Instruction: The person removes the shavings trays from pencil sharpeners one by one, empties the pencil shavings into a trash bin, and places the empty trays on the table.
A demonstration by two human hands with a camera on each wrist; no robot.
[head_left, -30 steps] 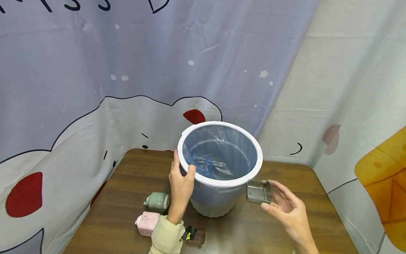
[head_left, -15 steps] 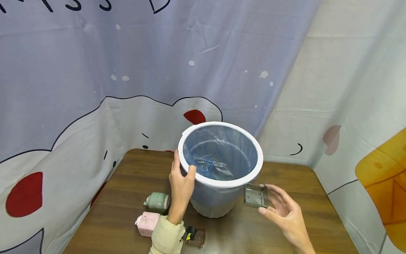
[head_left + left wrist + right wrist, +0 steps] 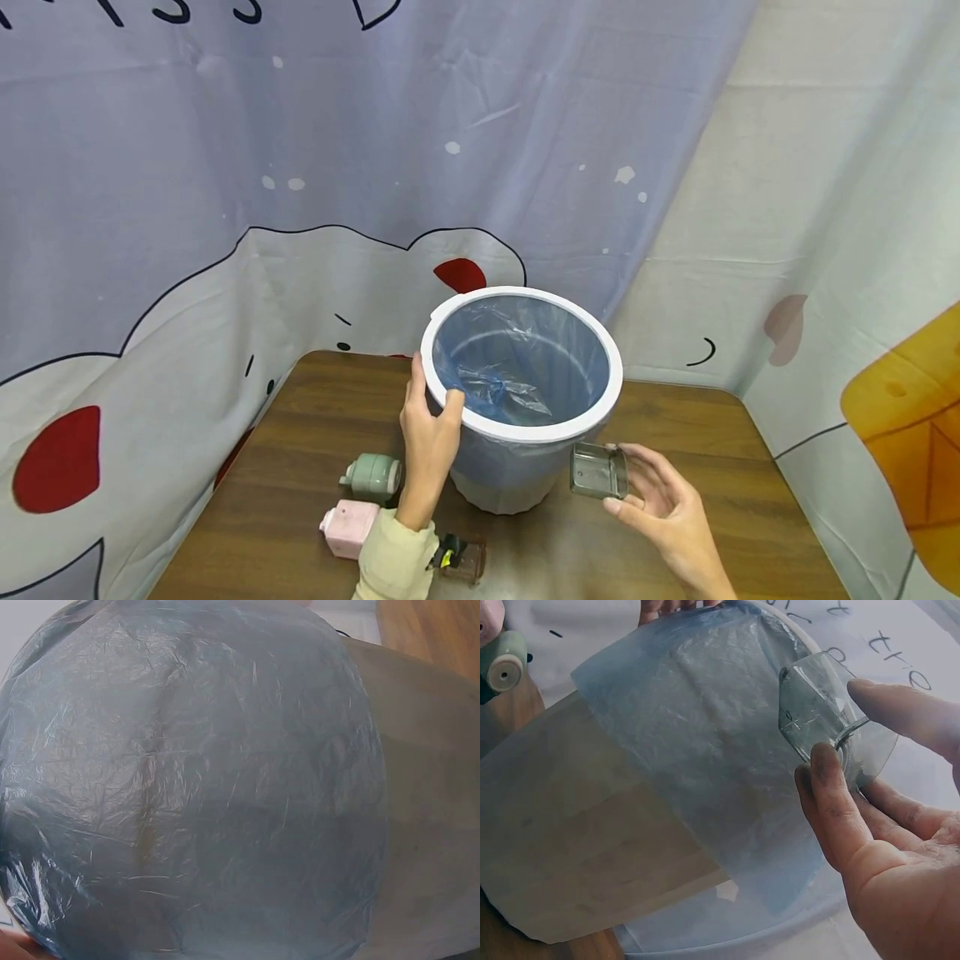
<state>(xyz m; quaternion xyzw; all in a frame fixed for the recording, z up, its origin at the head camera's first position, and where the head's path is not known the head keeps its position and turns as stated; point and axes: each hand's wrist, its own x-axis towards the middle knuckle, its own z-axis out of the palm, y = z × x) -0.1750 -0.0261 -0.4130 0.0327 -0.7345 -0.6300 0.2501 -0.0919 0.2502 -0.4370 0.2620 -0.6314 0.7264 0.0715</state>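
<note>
A white-rimmed trash bin (image 3: pixel 528 433) stands on the table, lined with a thin blue plastic bag (image 3: pixel 187 765). My left hand (image 3: pixel 429 437) grips its near left side, thumb up at the rim and fingers along the outside. To the right of the bin, my right hand (image 3: pixel 671 517) pinches a small see-through grey plastic box (image 3: pixel 597 472) between thumb and fingers. The box's hollow side faces the head camera, and no contents show in it. In the right wrist view the box (image 3: pixel 814 705) appears in front of the bin's bagged wall.
Left of the bin, a green bottle-shaped thing (image 3: pixel 372 476) and a pink one (image 3: pixel 349 528) lie on the wooden table (image 3: pixel 262 508). A brown see-through item (image 3: pixel 467 560) lies beside my left sleeve. Printed cloth (image 3: pixel 360 150) hangs behind and at both sides.
My right hand and the grey plastic box have drifted slightly left and down, closer to the bin's lower side. My left hand and the bin have stayed put.
</note>
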